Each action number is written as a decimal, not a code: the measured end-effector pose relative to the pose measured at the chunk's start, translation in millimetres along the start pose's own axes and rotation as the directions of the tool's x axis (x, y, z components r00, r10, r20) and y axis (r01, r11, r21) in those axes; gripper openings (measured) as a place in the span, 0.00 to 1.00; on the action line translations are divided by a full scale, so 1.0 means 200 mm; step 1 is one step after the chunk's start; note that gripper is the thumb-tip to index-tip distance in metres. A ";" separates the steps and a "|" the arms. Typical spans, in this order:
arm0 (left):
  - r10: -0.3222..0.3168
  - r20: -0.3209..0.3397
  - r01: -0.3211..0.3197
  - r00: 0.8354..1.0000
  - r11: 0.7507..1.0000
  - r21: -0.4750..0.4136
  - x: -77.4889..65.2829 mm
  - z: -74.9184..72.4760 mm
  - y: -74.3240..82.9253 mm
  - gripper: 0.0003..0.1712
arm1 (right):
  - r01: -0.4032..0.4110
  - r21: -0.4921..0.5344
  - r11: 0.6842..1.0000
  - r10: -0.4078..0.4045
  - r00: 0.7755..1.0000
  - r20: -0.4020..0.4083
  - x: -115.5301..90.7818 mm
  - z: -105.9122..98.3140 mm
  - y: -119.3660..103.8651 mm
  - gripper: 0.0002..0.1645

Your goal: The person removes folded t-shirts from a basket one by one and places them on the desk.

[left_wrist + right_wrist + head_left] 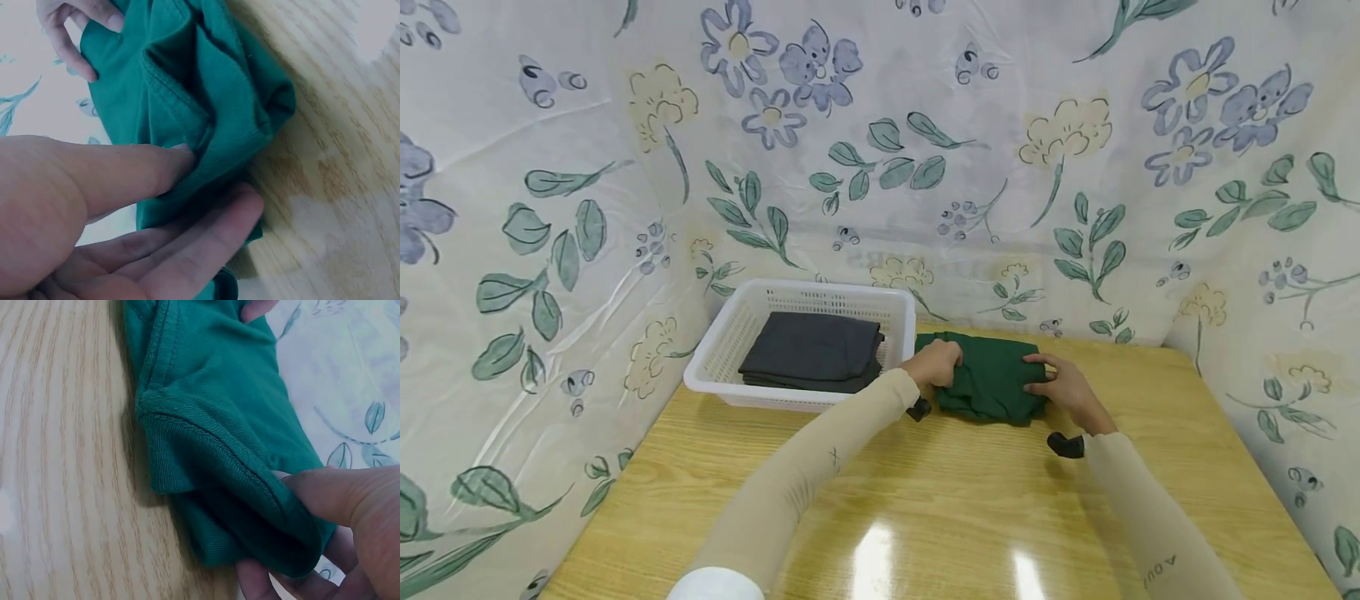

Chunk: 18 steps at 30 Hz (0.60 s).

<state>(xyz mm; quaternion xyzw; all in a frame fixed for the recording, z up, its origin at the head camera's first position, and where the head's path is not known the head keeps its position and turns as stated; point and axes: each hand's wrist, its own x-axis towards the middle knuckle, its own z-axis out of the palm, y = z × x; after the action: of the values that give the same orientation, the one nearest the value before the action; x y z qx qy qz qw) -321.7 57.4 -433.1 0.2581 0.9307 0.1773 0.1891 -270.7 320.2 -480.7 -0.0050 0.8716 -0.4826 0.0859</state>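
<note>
While the desk (955, 500) carries everything, the white basket (760, 394) at left apparently keeps the dark folded cloth (812, 346) contained. Just right of it lies the green garment (996, 379), its opposite ends held in a narrow pinch by the left hand (935, 363) and right hand (1067, 390), presumably so the folds stay aligned.

Left sleeve (786, 492) is beige, dark X (835, 457), white band (715, 584); right sleeve (1138, 500) beige, dark lettering (1160, 569); black wrist pieces (1066, 446).
</note>
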 end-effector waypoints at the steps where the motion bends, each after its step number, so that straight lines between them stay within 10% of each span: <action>1: 0.000 0.008 0.000 1.000 1.000 0.019 0.00 0.00 0.00 0.26 | -0.002 0.000 1.000 0.002 1.000 0.000 0.00 0.00 0.00 0.35; 12: -0.022 0.084 0.016 0.996 0.997 0.074 -0.01 0.02 0.00 0.26 | -0.037 -0.031 0.999 0.037 0.999 -0.003 -0.02 0.01 0.03 0.35; 18: -0.045 0.096 0.049 0.994 0.998 -0.038 -0.01 -0.01 0.02 0.24 | -0.041 -0.074 0.996 0.038 0.999 -0.036 -0.02 -0.01 0.03 0.33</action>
<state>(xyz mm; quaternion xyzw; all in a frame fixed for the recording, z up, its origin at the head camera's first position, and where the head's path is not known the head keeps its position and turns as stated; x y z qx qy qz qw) -319.1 58.5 -429.7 0.2406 0.9226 0.1790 0.2425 -266.7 325.3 -483.9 0.0174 0.8903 -0.4479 0.0800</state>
